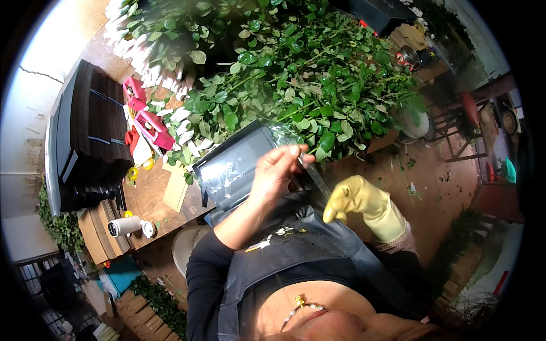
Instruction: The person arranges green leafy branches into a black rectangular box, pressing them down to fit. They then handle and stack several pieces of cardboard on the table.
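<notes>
Pinching a clear plastic strip (317, 178) between thumb and fingers, the bare left hand (274, 169) sits in front of the person's chest. The strip slants down and to the right, from the left fingertips toward the right hand (359, 200), which wears a yellow glove. The glove's fingers are curled in and close together, near the low end of the strip. I cannot tell if they grip it.

Just left of the bare hand, a gray tray (254, 142) rests at the near side of the wooden table (146, 196), with shiny clear plastic in it. A big pile of green leafy stems (335, 96) lies on the far side. A white cup (125, 226) is well to the left.

The strip looks thin, so a hard tug could rip it. The thick glove may let it slip, because smooth plastic is hard to feel through it. If the strip swings far, it could catch on the leaves. A bump from the left arm might push the tray off the edge.
</notes>
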Action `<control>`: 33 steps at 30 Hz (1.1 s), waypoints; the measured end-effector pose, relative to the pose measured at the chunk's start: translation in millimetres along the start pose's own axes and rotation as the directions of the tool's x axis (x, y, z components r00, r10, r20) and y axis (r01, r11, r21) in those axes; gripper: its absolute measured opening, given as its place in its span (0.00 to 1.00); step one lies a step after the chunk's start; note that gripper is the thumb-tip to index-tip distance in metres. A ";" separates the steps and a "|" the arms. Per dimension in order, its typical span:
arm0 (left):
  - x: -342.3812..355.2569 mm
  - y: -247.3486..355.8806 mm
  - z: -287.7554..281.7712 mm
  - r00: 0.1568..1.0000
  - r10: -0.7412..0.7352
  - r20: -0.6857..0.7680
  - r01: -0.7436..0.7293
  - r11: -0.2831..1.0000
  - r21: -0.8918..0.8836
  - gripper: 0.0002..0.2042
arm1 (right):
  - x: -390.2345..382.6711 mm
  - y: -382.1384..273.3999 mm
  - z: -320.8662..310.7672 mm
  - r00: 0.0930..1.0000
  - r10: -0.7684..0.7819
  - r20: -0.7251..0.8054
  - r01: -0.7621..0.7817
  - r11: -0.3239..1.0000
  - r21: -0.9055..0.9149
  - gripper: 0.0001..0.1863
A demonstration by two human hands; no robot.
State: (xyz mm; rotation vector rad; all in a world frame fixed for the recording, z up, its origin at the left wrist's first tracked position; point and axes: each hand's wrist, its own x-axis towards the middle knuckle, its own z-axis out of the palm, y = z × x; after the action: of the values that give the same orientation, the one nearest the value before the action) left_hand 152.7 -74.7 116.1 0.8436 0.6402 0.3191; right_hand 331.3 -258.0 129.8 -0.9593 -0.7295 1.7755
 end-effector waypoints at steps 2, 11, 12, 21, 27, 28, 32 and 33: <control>27.7 13.7 -19.2 0.764 0.627 0.152 -0.451 0.351 0.821 0.10 | 23.5 6.5 0.2 0.985 -0.147 -0.087 0.133 0.980 -0.150 0.22; 101.5 -1.3 -61.5 0.706 0.696 0.127 0.131 -0.304 0.944 0.30 | 73.6 26.2 -7.7 0.951 0.038 -0.306 0.003 0.991 0.133 0.28; 99.5 4.5 -62.2 0.724 0.683 0.100 0.022 -0.168 0.986 0.32 | 67.9 32.0 -7.9 0.939 0.072 -0.337 -0.035 0.993 0.115 0.28; 16.5 51.3 -89.7 0.662 0.746 -0.068 -0.457 0.475 0.752 0.21 | 103.0 190.2 -89.6 0.949 0.315 0.003 -0.264 0.788 0.556 0.14; -45.5 15.1 -113.8 0.546 0.817 -0.183 -0.437 0.465 0.770 0.14 | 82.8 110.2 -83.8 0.894 0.448 -0.021 -0.446 0.893 0.061 0.15; -55.2 8.8 -116.3 0.515 0.827 -0.224 -0.422 0.473 0.773 0.12 | 74.2 61.6 -51.3 0.798 0.455 -0.396 -0.603 0.587 -0.540 0.15; -96.9 -12.8 -106.4 0.529 0.769 -0.357 -0.380 0.592 0.711 0.09 | 43.2 62.8 -76.4 0.935 0.180 -0.307 -0.249 0.947 -0.204 0.24; -105.4 -17.9 -102.0 0.612 0.768 -0.190 -0.426 0.523 0.738 0.10 | 42.3 49.0 -72.5 0.937 0.241 -0.252 -0.273 0.957 -0.102 0.28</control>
State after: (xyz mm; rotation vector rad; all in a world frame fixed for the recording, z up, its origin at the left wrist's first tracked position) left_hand 6.7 -78.8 93.5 1.7026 0.9397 1.0727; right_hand 360.8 -232.3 40.9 -1.3866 -0.5973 1.8085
